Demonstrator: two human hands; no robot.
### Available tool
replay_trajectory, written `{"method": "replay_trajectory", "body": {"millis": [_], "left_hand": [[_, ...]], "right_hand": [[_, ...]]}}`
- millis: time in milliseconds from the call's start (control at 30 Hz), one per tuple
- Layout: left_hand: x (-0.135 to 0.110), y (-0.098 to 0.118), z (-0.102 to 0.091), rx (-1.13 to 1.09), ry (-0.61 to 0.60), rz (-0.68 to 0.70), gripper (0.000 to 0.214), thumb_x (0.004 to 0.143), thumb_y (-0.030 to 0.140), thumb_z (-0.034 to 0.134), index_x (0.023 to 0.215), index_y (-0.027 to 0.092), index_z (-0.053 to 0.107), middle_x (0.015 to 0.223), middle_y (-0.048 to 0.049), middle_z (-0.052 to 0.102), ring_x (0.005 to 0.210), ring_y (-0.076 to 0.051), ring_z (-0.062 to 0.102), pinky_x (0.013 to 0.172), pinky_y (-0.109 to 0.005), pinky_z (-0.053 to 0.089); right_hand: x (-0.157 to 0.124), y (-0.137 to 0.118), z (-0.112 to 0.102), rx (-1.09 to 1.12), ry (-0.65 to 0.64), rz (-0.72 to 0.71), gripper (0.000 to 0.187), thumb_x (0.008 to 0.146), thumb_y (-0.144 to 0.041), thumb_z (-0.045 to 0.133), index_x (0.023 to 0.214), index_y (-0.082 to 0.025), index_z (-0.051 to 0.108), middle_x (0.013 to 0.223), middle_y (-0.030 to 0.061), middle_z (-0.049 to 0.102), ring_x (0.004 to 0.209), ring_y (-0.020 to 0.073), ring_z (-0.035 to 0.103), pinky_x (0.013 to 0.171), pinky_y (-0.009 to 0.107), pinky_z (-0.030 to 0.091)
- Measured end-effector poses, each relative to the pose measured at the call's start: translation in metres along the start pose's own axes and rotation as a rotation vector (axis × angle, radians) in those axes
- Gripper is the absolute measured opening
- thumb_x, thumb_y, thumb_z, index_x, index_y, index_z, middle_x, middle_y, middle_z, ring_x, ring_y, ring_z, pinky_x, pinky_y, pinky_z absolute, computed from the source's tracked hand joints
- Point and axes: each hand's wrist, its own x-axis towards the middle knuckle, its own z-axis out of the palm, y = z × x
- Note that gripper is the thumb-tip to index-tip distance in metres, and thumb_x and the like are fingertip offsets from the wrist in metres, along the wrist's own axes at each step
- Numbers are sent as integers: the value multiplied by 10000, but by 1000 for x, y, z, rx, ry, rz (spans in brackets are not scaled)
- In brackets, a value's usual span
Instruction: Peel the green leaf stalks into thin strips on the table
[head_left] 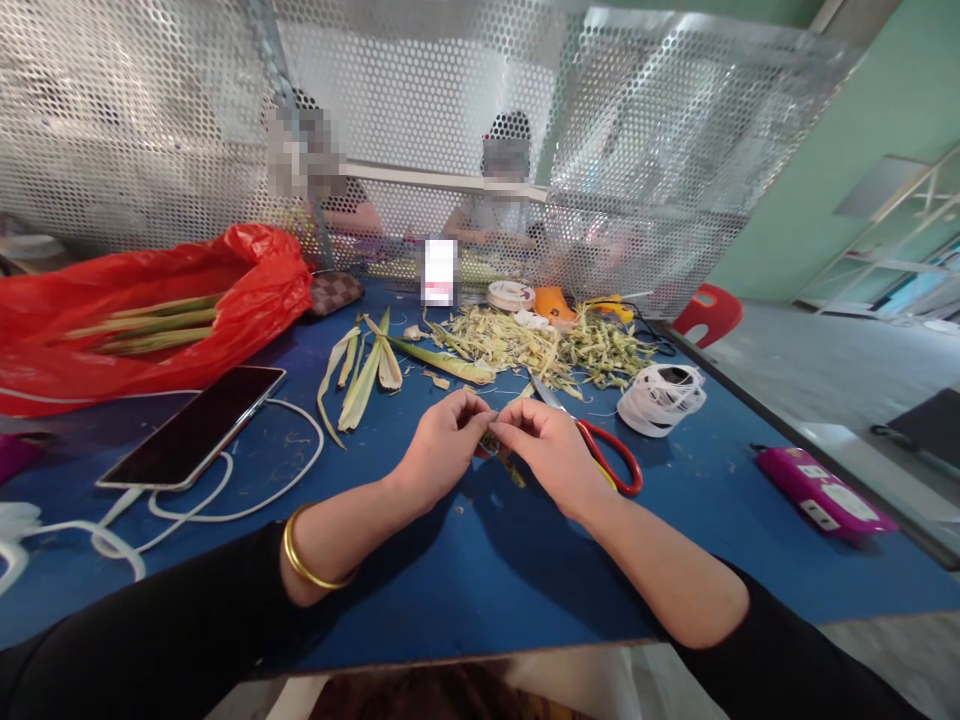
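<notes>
My left hand [448, 447] and my right hand [553, 446] meet above the middle of the blue table, fingertips pinched together. Between them is a small greenish-brown piece of folded leaf [513, 470], its lower end hanging below the fingers. Most of that piece is hidden by my fingers. Red-handled scissors [624, 462] lie just beyond and partly behind my right hand, blades toward the back. Behind both hands spreads a heap of pale yellow-green leaf pieces [487, 335], with darker green ones [604, 350] on its right. Longer dried leaves [365, 385] rest at the left of the heap.
A red plastic bag [247, 270] with long stalks [161, 325] sits at left. Nearer are a phone [196, 425] and its white cable [319, 440]. At right are a roll of white string [661, 400] and a purple packet [821, 490]. A perforated screen [420, 100] stands behind; people sit beyond it.
</notes>
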Motion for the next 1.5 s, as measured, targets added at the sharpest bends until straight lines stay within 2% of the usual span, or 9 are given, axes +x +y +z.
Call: {"method": "replay_trajectory", "body": {"millis": [133,267,467,600,800,933,1233,1367,1500], "left_hand": [[1,-2,-1,-18,26,6,158,750,329,591,713,186,535,597,47,535,542,-104,535,534,-230,456],[1,1,-2,32,-21,-6,146,761,313,585,706,185,542,594,34,570,517,-92,521,493,-209,415],[-1,6,-3,36,-43,18,154,748,320,605,694,189,543,580,36,577,530,-92,528,514,-209,423],[-1,7,-3,64,-19,8,173,740,338,613,702,179,554,580,40,552,507,-80,495,476,-195,399],[2,3,-3,45,5,22,156,737,308,612,705,169,549,591,43,529,529,-77,486,508,-201,417],[2,1,-3,36,-1,17,142,741,287,605,688,169,545,578,51,506,535,-76,477,528,-203,425],[2,2,-4,15,-35,10,155,729,307,626,689,172,563,602,38,541,550,-87,506,534,-207,443],[0,5,-2,-58,-14,-37,171,713,291,655,657,161,560,564,45,529,514,-73,494,515,-194,424],[-1,9,-2,-270,-1,-158,260,720,402,666,778,156,602,653,17,590,568,-96,553,573,-234,476]], "right_hand": [[0,1,-1,-34,18,-2,187,736,-318,627,636,-172,569,539,-34,524,496,97,454,473,223,358],[3,5,-2,-54,58,-53,151,728,-304,646,674,-182,576,604,-27,573,559,112,512,537,236,397],[6,6,-2,64,35,-5,216,705,-288,671,872,-192,573,607,-36,601,585,138,587,590,261,452],[5,5,-4,14,33,-12,131,713,-295,665,753,-176,627,585,-23,601,562,129,566,563,249,431],[3,5,-6,-108,11,-70,146,749,-270,615,639,-175,614,564,-20,576,527,112,499,514,236,374],[1,2,-6,-177,-33,-110,145,755,-230,592,622,-171,598,562,-24,554,530,105,464,517,233,361],[5,7,-6,-128,-5,-84,99,737,-215,600,649,-175,580,588,-27,568,551,109,485,533,229,374],[5,7,-6,-124,-41,-88,130,738,-230,606,627,-176,565,576,-29,565,540,108,485,527,232,374],[6,7,-5,-114,39,-85,117,753,-259,597,669,-178,596,601,-14,607,548,121,516,539,244,399]]}}
